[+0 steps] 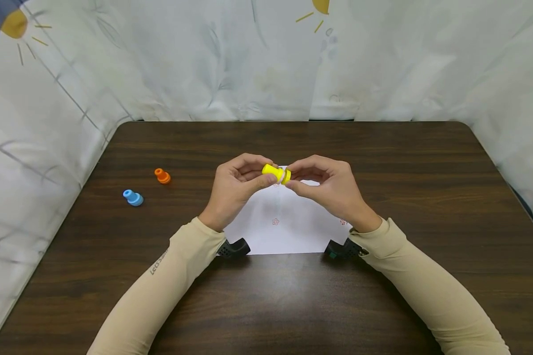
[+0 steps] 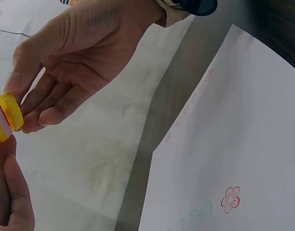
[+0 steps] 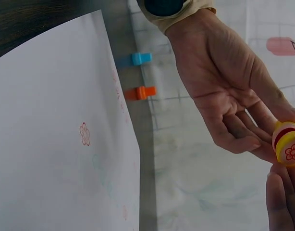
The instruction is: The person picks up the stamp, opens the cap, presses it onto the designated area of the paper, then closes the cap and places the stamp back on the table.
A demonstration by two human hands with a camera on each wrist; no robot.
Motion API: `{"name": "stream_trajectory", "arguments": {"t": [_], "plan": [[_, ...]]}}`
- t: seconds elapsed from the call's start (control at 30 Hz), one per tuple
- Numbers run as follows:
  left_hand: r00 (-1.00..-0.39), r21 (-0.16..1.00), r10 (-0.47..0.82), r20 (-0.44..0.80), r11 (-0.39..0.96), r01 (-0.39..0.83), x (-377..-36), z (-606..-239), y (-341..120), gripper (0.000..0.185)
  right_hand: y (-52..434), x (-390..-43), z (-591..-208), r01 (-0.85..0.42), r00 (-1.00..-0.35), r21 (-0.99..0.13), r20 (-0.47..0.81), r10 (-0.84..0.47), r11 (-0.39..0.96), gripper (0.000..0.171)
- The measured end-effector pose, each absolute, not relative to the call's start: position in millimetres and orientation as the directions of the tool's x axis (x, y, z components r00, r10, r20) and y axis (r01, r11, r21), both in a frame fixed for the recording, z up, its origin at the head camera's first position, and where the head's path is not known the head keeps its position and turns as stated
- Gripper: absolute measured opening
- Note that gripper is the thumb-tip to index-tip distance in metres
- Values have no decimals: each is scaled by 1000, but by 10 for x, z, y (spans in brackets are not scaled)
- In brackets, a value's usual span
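Over the white paper (image 1: 277,236), my left hand (image 1: 235,187) pinches the yellow barrel of a small toy stamp (image 1: 272,171) between thumb and fingers. On the right side, my right hand (image 1: 330,185) pinches its yellow cap (image 1: 287,177) by the edge. A pale pink band lies between barrel and cap. In the right wrist view, a dark red surface shows beside the cap, whose end carries a red flower picture (image 3: 292,152). The left wrist view catches the cap (image 2: 12,111) at its left edge, with part of the barrel cut off. Red flower prints (image 1: 275,222) mark the paper.
An orange stamp (image 1: 162,176) and a light blue stamp (image 1: 133,197) stand on the dark wooden table (image 1: 382,153), left of my hands. Printed white curtains (image 1: 266,59) hang behind the table and along its sides. Faint green marks (image 2: 200,211) also show on the paper.
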State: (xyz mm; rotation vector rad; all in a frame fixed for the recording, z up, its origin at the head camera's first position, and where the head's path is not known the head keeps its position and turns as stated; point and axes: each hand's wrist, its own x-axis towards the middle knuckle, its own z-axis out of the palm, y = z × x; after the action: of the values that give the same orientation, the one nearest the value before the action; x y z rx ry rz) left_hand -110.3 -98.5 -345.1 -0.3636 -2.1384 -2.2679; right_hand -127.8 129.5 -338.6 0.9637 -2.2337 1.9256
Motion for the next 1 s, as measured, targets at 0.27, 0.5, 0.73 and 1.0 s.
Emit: {"name": "stream_trajectory", "arguments": {"t": [0.27,0.5,0.73,1.0], "plan": [[-970,981,168,175,-116,157,-1091,-3455,-968,29,1285,-1268,-3394,-454,-812,-891,401,-425,27,29],[-969,977,167,182,-138,160,-1092,-3464,-955,29,1287,-1263,-3396,-448,-817,-893,394,-421,32,29],[-970,979,168,177,-129,157,-1089,-3458,-944,29,1288,-1263,-3394,-444,-818,-896,392,-420,30,29],[-973,984,162,162,-106,146,-1083,-3453,-938,30,1286,-1262,-3397,-445,-822,-895,388,-417,44,29]]}}
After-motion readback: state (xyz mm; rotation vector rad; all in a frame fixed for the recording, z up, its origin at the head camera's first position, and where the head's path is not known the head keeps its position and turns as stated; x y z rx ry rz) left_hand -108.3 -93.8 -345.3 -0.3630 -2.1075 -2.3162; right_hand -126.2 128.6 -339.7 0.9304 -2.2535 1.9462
